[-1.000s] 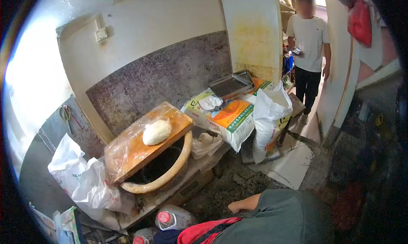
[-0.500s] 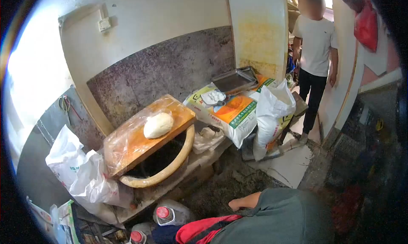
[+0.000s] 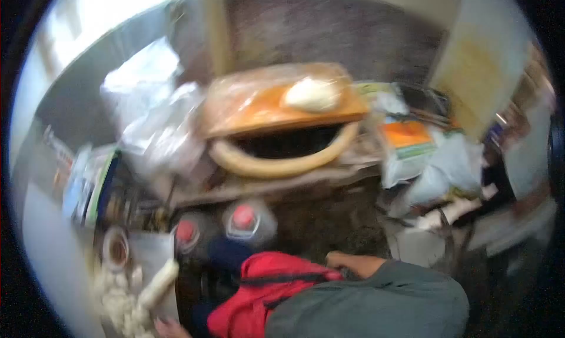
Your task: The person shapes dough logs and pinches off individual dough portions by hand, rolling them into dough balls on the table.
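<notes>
My left hand (image 3: 169,328) shows only in part at the bottom left edge, blurred, beside a pale roll of dough (image 3: 159,284) and a heap of small dough pieces (image 3: 120,302). They lie on a light work surface (image 3: 166,249). My right hand (image 3: 336,259) hangs low in front of my body, close to the red cloth (image 3: 268,273); its fingers are smeared, and I see nothing in it. Ahead, a white lump of dough (image 3: 313,95) rests on a plastic-covered wooden board (image 3: 247,111), which lies across a large round vat (image 3: 282,167).
Two bottles with red caps, a nearer bottle (image 3: 187,232) and a larger bottle (image 3: 250,220), stand below the vat. White plastic bags (image 3: 156,108) are at its left. Printed flour sacks (image 3: 409,141) and an open white sack (image 3: 450,167) sit right. A roll of tape (image 3: 116,249) lies near the dough.
My view has swung left and down, blurring the picture. The dough pieces, the dough roll and my left hand have come into view; the person in the doorway no longer shows.
</notes>
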A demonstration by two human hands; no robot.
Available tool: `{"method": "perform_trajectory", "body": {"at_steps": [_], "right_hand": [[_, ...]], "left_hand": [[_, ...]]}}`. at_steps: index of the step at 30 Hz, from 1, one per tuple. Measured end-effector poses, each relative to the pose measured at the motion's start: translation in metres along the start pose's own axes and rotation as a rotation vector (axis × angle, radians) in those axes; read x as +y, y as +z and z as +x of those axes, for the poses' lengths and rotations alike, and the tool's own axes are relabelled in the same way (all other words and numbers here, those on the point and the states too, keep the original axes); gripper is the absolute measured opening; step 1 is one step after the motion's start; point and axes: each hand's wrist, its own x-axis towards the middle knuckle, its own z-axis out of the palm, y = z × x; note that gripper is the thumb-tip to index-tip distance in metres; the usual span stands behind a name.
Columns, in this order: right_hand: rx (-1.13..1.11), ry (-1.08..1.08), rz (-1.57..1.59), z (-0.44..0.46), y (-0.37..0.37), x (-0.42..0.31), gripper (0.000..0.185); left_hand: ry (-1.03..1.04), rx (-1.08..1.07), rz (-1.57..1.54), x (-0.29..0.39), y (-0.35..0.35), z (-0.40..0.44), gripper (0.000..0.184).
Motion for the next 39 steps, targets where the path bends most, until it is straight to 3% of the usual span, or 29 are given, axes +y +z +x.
{"method": "perform_trajectory", "body": {"at_steps": [1, 2, 3, 4, 5, 7, 9, 11, 12, 16, 18, 23, 26, 30, 32, 35, 36, 37, 39], "right_hand": [[0.009, 0.034, -0.035, 0.008, 0.004, 0.003, 0.043], [-0.108, -0.047, -0.156, -0.028, -0.041, -0.028, 0.047], [0.045, -0.026, 0.024, -0.007, -0.013, -0.008, 0.052], [0.027, 0.019, 0.081, 0.002, -0.01, -0.008, 0.054], [-0.001, -0.032, 0.151, 0.02, -0.001, 0.006, 0.058], [-0.04, -0.114, 0.084, 0.039, -0.005, 0.01, 0.057], [-0.041, -0.011, 0.136, 0.037, -0.014, 0.003, 0.051], [-0.016, -0.065, 0.039, 0.043, -0.026, -0.005, 0.044], [0.027, -0.11, 0.053, 0.046, -0.031, -0.009, 0.04], [0.143, -0.145, 0.023, 0.037, -0.054, -0.031, 0.037], [0.21, -0.173, 0.193, 0.032, -0.053, -0.032, 0.033], [0.191, -0.041, 0.296, 0.011, -0.01, -0.007, 0.037], [0.003, 0.027, 0.11, -0.005, 0.008, 0.016, 0.037], [-0.068, 0.017, 0.016, -0.017, 0.008, 0.04, 0.037], [-0.037, 0.142, 0.049, 0.006, 0.025, 0.068, 0.033], [0.031, -0.059, -0.087, 0.003, 0.007, 0.064, 0.031], [0.04, 0.285, 0.273, -0.018, -0.017, 0.032, 0.031], [0.035, 0.285, 0.281, -0.005, -0.011, 0.036, 0.031], [0.095, -0.046, 0.066, 0.02, 0.008, 0.048, 0.031]], "left_hand": [[-0.066, -0.01, -0.09, 0.034, -0.018, 0.002, 0.043], [-0.294, -0.129, 0.078, 0.106, -0.062, 0.013, 0.046], [-0.395, -0.123, -0.084, 0.078, -0.054, 0.022, 0.037], [-0.277, 0.037, -0.166, 0.082, -0.06, 0.031, 0.025], [-0.282, 0.055, -0.385, 0.091, -0.076, 0.045, 0.019], [-0.07, 0.239, -0.646, 0.192, -0.146, 0.076, 0.015], [0.37, 0.421, -0.819, 0.285, -0.216, 0.101, 0.011], [0.763, 0.481, -0.936, 0.326, -0.262, 0.115, 0.015], [0.931, 0.361, -0.871, 0.341, -0.288, 0.114, 0.017], [0.936, 0.325, -0.954, 0.355, -0.266, 0.112, 0.017], [0.951, 0.299, -0.998, 0.371, -0.257, 0.112, 0.016], [1.02, 0.244, -1.053, 0.397, -0.244, 0.122, 0.016], [1.017, 0.21, -1.07, 0.404, -0.24, 0.116, 0.016], [1.014, 0.183, -1.07, 0.412, -0.24, 0.111, 0.015], [1.033, 0.182, -1.065, 0.418, -0.242, 0.114, 0.015], [1.07, 0.185, -1.051, 0.425, -0.248, 0.119, 0.015], [1.076, 0.176, -1.046, 0.426, -0.249, 0.119, 0.015], [1.079, 0.163, -1.044, 0.427, -0.25, 0.119, 0.015], [1.078, 0.13, -1.044, 0.428, -0.25, 0.116, 0.014]]}}
